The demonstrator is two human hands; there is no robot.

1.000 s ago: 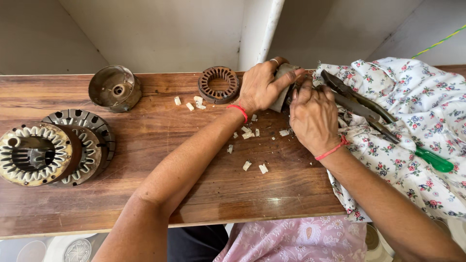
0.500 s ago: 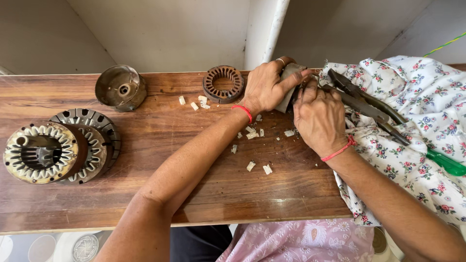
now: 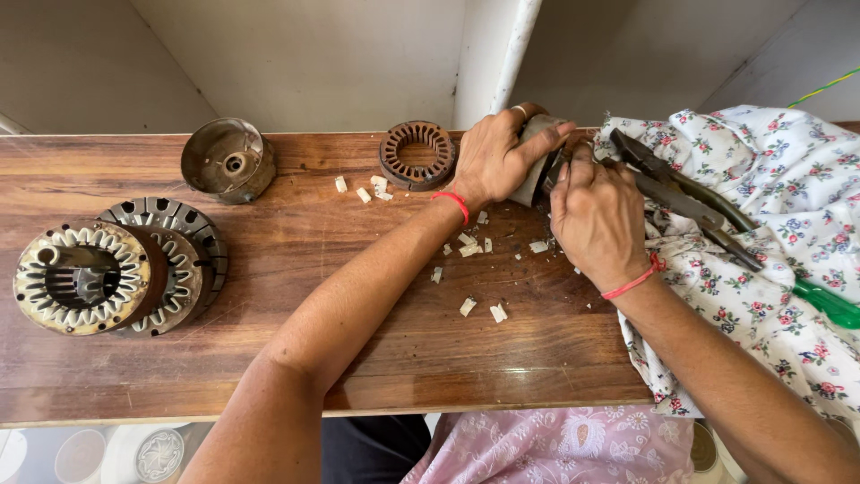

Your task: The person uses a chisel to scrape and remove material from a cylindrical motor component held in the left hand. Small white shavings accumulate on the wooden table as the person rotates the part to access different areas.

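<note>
Wooden planks formed the tabletop point(image 3: 269, 305), set against a pale wall. At its far edge the left hand point(image 3: 495, 159) was wrapped around a round metal motor part point(image 3: 536, 170), holding it on its side. The right hand point(image 3: 596, 215) was closed just beside it, with the fingertips point(image 3: 573, 170) pressed at the open face of the part; I cannot tell if they pinched something small there.

In my judgement, the part could roll or slip from the grip if the fingers pushed too hard, and a sharp metal edge could scratch a finger. The pliers point(image 3: 681, 193) lay on the flowered cloth point(image 3: 770, 233) close to the right wrist and might be knocked.

The part looked grey-brown, dull and worn, mostly hidden by the hands. Small white scraps point(image 3: 479, 309) lay scattered near it, and a slotted ring point(image 3: 417, 154) rested to its left.
</note>
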